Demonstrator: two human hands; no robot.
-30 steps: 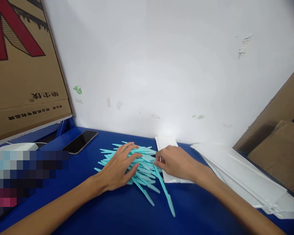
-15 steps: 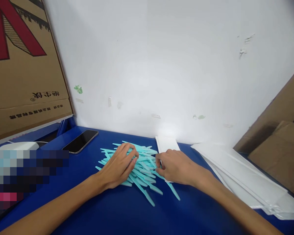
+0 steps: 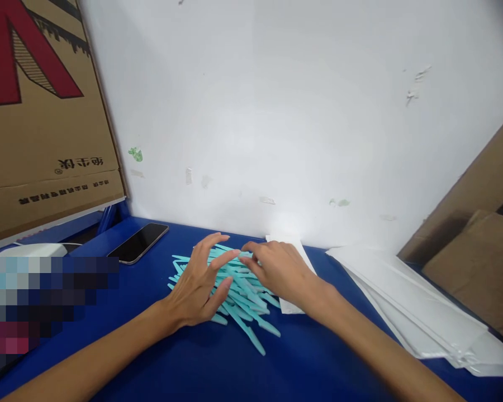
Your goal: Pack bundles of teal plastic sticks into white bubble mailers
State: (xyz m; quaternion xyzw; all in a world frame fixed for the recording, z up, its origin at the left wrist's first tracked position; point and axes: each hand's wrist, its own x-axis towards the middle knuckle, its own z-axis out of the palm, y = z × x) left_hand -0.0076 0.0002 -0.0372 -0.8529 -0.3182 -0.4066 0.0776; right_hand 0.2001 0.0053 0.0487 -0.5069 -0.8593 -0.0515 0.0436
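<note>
A loose pile of thin teal plastic sticks point(image 3: 238, 298) lies on the blue table point(image 3: 218, 368) near the white wall. My left hand point(image 3: 199, 285) rests on the pile's left side, fingers spread and partly lifted. My right hand point(image 3: 279, 271) lies on the pile's right side, fingers stretched toward the left hand and nearly touching it. Whether either hand pinches a stick is not visible. A small white packet point(image 3: 291, 304) shows partly from under my right hand.
A black phone point(image 3: 138, 243) lies at the back left. A large cardboard box point(image 3: 37, 117) stands at the left. Stacked white sheets point(image 3: 411, 304) and brown cardboard point(image 3: 473, 240) fill the right side. A blurred patch covers the lower left.
My right hand has slid left from the white packet onto the pile. The left fingers have lifted and spread. The long stick that lay out toward the lower right has been drawn into the pile.
</note>
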